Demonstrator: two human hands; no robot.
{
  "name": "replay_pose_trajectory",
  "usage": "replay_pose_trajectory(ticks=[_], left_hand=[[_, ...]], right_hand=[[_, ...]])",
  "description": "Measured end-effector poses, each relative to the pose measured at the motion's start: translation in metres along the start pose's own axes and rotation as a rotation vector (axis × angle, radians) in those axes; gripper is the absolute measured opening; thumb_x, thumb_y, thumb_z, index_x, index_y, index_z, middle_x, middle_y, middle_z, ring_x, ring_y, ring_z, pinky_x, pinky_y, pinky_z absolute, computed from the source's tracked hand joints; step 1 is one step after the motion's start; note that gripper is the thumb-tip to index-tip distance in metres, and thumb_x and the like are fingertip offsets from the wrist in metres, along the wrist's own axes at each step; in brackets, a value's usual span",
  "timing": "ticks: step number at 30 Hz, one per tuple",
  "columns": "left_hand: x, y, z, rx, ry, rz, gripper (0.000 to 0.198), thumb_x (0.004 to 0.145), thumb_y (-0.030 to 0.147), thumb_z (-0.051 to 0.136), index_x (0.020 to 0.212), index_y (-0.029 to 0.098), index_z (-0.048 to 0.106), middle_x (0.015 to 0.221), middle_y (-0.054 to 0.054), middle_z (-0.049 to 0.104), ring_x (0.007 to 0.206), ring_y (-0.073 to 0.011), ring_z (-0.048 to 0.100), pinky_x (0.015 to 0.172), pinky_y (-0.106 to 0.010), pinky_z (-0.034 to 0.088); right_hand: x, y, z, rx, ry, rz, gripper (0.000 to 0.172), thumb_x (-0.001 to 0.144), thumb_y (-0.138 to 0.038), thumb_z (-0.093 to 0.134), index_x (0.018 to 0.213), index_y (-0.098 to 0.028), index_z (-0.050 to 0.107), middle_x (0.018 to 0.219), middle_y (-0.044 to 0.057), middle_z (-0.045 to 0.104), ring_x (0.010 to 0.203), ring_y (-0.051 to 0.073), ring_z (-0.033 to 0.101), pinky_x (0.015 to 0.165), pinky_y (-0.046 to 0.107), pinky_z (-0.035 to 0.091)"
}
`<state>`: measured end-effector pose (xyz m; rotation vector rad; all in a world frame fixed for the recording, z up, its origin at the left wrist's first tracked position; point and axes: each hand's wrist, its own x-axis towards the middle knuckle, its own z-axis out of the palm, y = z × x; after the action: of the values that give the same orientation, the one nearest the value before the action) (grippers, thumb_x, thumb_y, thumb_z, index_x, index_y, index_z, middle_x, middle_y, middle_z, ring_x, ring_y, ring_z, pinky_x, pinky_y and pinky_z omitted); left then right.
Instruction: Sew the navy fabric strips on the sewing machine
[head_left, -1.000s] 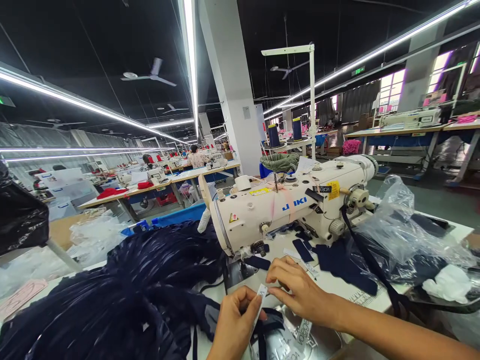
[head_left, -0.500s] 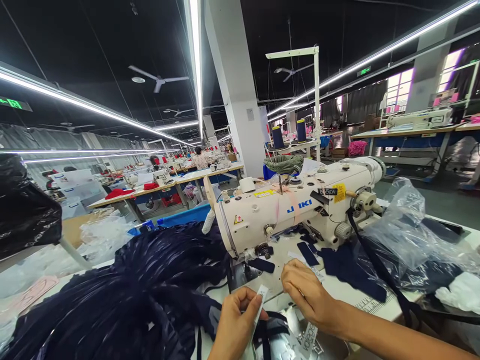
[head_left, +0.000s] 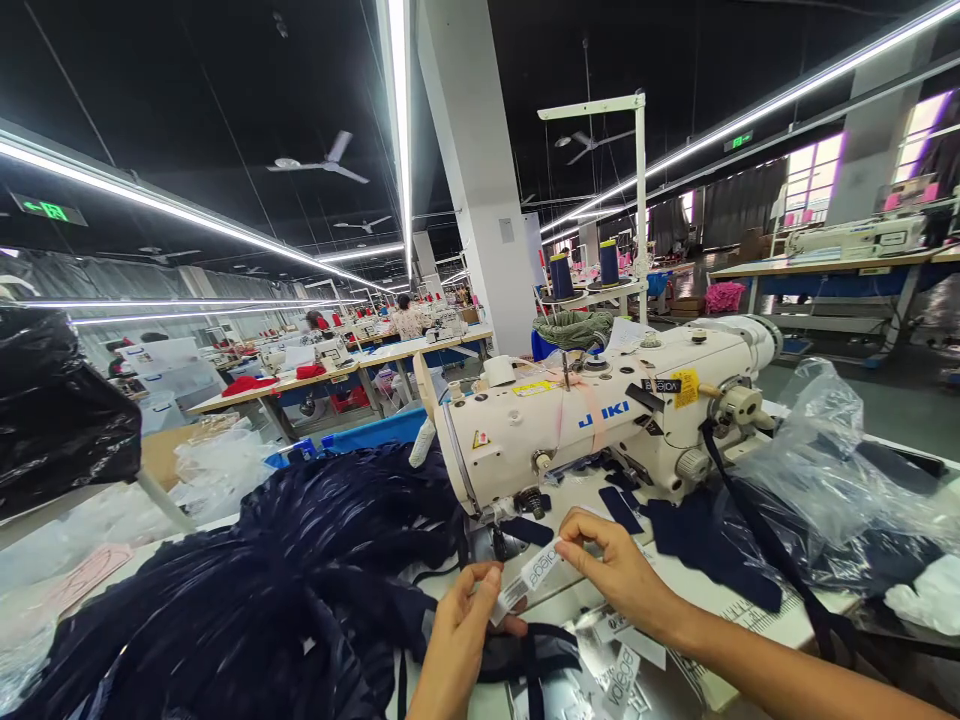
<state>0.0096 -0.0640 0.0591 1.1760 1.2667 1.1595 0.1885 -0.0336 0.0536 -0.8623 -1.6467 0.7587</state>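
A white printed label strip (head_left: 538, 572) is stretched between my two hands in front of the sewing machine (head_left: 559, 430). My left hand (head_left: 466, 615) pinches its lower left end between thumb and fingers. At the upper right end, my right hand (head_left: 611, 562) grips it the same way. Beneath my hands, more white labels (head_left: 621, 680) lie on the shiny metal plate of the machine bed. A dark navy fabric piece (head_left: 529, 530) rests by the needle area, just beyond the label.
A large heap of navy fabric strips (head_left: 247, 580) covers the left side. Navy scraps (head_left: 712, 545) and a clear plastic bag (head_left: 817, 460) lie at the right. A black plastic bag (head_left: 64, 400) hangs at the far left. Behind stand thread cones (head_left: 609, 262) and other worktables (head_left: 277, 385).
My right hand has come to the label and taken its other end. The strip is now turned with its print showing. The view has shifted slightly left.
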Motion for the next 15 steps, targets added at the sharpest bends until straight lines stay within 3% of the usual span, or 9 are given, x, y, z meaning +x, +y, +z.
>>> replay_pose_trajectory(ticks=[5, 15], left_hand=[[0.005, -0.007, -0.001, -0.034, -0.048, 0.075, 0.048, 0.050, 0.059, 0.072, 0.064, 0.016, 0.059, 0.056, -0.003, 0.062, 0.050, -0.0149, 0.055, 0.057, -0.026, 0.041], [0.002, 0.001, 0.015, -0.007, -0.068, 0.100, 0.043, 0.050, 0.052, 0.075, 0.071, 0.015, 0.068, 0.063, -0.003, 0.063, 0.059, -0.0145, 0.053, 0.062, -0.025, 0.043]], right_hand=[[-0.001, 0.005, -0.002, -0.127, 0.091, -0.105, 0.025, 0.083, -0.033, 0.045, 0.062, -0.019, 0.048, 0.064, -0.001, 0.047, 0.063, 0.014, 0.046, 0.061, 0.028, 0.035], [-0.008, 0.010, 0.007, -0.207, 0.051, -0.145, 0.022, 0.084, -0.029, 0.046, 0.065, -0.019, 0.051, 0.066, 0.000, 0.050, 0.066, 0.015, 0.048, 0.064, 0.029, 0.036]])
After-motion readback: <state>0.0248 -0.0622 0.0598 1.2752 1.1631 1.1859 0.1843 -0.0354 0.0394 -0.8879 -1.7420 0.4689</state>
